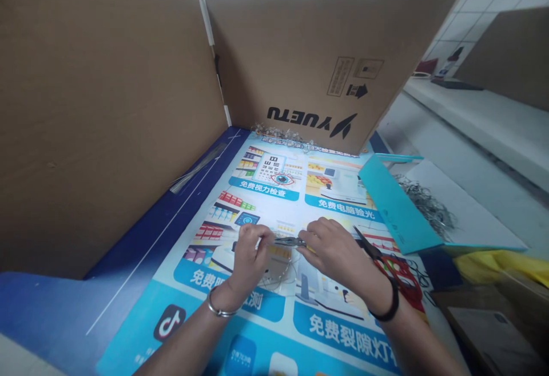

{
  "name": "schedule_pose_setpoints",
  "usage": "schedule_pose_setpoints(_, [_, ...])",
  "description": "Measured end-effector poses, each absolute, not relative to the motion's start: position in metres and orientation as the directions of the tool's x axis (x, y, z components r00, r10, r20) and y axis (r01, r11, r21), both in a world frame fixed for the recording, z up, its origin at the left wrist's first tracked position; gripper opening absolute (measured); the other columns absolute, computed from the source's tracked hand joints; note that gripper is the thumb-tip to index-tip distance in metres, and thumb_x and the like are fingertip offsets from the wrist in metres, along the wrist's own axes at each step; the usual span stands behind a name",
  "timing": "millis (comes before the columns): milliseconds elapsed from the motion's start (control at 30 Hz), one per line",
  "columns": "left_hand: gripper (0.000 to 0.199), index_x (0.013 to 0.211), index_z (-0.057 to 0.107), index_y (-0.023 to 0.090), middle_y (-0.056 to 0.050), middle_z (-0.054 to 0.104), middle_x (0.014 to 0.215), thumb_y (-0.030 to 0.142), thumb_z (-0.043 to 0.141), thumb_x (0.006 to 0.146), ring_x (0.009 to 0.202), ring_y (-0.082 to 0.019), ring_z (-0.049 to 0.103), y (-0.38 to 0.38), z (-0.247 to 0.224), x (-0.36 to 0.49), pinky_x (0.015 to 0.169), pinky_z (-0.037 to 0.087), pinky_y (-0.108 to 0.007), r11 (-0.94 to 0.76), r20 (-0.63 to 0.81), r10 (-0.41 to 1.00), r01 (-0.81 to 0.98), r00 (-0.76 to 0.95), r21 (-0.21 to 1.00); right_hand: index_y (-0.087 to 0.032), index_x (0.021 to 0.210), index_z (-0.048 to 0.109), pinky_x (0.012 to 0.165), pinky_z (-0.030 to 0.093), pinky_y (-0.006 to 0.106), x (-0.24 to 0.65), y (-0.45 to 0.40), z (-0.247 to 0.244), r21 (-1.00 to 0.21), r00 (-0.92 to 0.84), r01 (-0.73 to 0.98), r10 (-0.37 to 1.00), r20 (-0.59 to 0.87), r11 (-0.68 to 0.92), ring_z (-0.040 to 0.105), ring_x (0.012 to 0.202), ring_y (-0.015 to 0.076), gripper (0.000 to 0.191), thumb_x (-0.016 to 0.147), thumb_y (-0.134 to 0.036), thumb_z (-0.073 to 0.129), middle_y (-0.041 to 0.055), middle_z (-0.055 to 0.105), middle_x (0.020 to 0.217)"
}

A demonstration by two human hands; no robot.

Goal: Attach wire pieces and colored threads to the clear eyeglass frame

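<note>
My right hand (332, 245) is closed around the handles of small pliers (289, 241), whose metal jaws point left. At the jaws' tip, my left hand (253, 250) is pinched closed on thin wire, which is hard to make out. Beneath the two hands, a loose loop of fine wire (278, 277) hangs or lies over the printed poster (302, 187). Black scissors (364, 242) with red handles lie just right of my right hand, partly behind the forearm.
Cardboard panels (283, 55) stand at the left and back. A turquoise box (397, 207) at the right holds tangled wire (424, 204). Straight wires (199, 167) lie by the left panel, and clear scraps (278, 133) along the back one. Yellow cloth (501, 265) is at the right edge.
</note>
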State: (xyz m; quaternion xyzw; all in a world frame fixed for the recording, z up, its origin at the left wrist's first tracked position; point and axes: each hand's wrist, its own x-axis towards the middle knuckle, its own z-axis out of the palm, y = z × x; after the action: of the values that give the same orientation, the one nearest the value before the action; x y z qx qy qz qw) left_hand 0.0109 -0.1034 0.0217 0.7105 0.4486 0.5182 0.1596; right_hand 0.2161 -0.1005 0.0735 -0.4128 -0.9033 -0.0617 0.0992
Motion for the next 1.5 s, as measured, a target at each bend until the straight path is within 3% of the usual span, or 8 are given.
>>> schedule_pose_setpoints(633, [0.011,0.085,0.054,0.020,0.002,0.060,0.079,0.010,0.051,0.085,0.077,-0.012,0.057,-0.103,0.018,0.009,0.072,0.045,-0.025,-0.550,0.587,0.808,0.414,0.045,0.725,-0.019,0.095,0.063,0.073,0.040,0.031,0.223,-0.094,0.060,-0.217,-0.629,0.711,0.743,0.230,0.669,0.053,0.082,0.0193,0.022,0.090,-0.035,0.049,0.0062,0.062,0.082])
schedule_pose_setpoints(1500, [0.004,0.079,0.057,0.019,0.001,0.062,0.075,0.019,0.057,0.083,0.072,-0.012,0.060,-0.102,0.027,0.009,0.068,0.047,-0.024,-0.440,0.485,0.874,0.411,-0.008,0.799,-0.019,0.098,0.063,0.073,0.042,0.030,0.228,-0.090,0.051,-0.379,-0.603,0.665,0.762,0.237,0.644,0.054,0.083,0.0188,0.022,0.089,-0.035,0.049,0.0068,0.062,0.085])
